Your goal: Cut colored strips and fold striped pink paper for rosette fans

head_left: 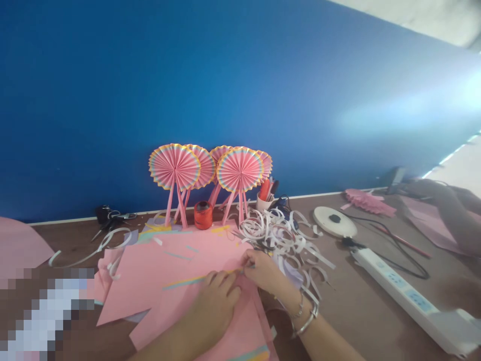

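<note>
My left hand (221, 296) lies flat on a sheet of pink paper (180, 321), fingers stretched across it and holding nothing. A narrow yellow and blue strip (186, 282) runs along the sheet's upper edge, reaching under my left fingertips. Just to the right, my right hand (259, 268) is closed in a pinch at the right end of that strip; what sits between its fingertips is too small to make out. More pink sheets (150, 265) lie beneath, with small blue and yellow scraps on them.
Several pleated pink paper fans (175, 168) stand against the blue wall (240, 75). Near them are an orange-red roll (203, 215), a pen cup (265, 202) and curled white strips (289, 230). Rightward lie a white round device (334, 222), a power strip (398, 286) and another person's arm (447, 210).
</note>
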Motion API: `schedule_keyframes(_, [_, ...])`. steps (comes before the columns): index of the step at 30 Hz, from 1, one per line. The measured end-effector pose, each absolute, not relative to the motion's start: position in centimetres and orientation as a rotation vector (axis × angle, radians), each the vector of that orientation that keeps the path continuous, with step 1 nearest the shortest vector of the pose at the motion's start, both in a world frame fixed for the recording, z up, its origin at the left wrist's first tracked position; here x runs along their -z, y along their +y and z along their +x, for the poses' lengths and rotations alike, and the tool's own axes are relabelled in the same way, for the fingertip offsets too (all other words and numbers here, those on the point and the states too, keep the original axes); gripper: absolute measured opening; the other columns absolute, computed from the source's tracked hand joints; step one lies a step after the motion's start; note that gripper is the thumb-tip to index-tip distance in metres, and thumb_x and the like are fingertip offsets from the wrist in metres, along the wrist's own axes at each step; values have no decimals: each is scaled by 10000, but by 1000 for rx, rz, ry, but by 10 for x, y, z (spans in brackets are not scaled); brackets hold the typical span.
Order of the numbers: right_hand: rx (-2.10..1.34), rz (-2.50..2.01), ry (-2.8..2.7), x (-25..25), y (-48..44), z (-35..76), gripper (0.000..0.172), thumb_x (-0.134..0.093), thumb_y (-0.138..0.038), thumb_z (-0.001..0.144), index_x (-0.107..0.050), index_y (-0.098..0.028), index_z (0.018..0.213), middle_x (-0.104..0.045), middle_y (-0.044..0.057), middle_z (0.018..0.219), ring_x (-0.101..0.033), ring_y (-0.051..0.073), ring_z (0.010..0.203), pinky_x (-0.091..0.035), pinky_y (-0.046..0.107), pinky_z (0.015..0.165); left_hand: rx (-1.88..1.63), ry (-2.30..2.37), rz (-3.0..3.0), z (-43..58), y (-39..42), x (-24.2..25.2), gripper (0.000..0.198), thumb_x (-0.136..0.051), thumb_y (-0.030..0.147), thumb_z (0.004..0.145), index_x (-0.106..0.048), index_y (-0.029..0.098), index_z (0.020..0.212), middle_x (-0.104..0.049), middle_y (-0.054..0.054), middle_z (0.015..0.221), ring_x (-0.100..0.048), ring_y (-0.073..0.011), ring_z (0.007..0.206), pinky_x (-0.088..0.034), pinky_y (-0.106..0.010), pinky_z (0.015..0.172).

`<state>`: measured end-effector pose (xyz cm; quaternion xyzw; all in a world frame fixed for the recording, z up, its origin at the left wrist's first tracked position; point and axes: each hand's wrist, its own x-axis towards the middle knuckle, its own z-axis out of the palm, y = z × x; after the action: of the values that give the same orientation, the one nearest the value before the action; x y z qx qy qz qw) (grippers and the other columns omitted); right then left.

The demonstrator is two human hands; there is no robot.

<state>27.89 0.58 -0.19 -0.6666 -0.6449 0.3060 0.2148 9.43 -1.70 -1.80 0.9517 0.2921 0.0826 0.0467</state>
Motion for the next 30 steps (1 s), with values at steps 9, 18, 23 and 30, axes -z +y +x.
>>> schedule_keyframes(9, [-761, -1877, -1874, -2, 3, 277, 236, -505, -51, 623, -643, -164, 778, -695, 35, 774, -620, 146, 720, -394, 209, 627, -224, 876, 2927, 99, -16, 18, 233, -526, 185, 811, -561, 196, 1041, -563, -67, 1218, -462, -254, 983, -328, -415, 829])
schedule_keyframes(18, [-622, -2067, -1922, -8, 1, 280, 212, -516, -85, 659, -683, -175, 755, -717, 57, 802, -633, 179, 774, -381, 234, 659, -230, 859, 2945, 99, -15, 19, 304, -506, 165, 807, -549, 205, 1106, -463, -43, 1370, -459, -258, 1016, -323, -421, 839])
schedule_keyframes(23, [-608, -2046, -1925, -4, 2, 283, 188, -522, -112, 680, -688, -173, 747, -718, 59, 793, -637, 183, 776, -387, 239, 668, -207, 904, 2926, 97, -17, 18, 304, -480, 180, 825, -547, 199, 1121, -434, -104, 1388, -456, -280, 1087, -333, -439, 869])
schedule_keyframes(30, [-787, -1995, -1882, -16, 1, 285, 165, -558, -124, 658, -696, -154, 743, -721, 66, 793, -643, 182, 771, -413, 238, 674, -376, 991, 2800, 96, -22, 15, 318, -447, 109, 789, -573, 197, 1066, -479, -96, 1341, -449, -270, 1131, -336, -444, 950])
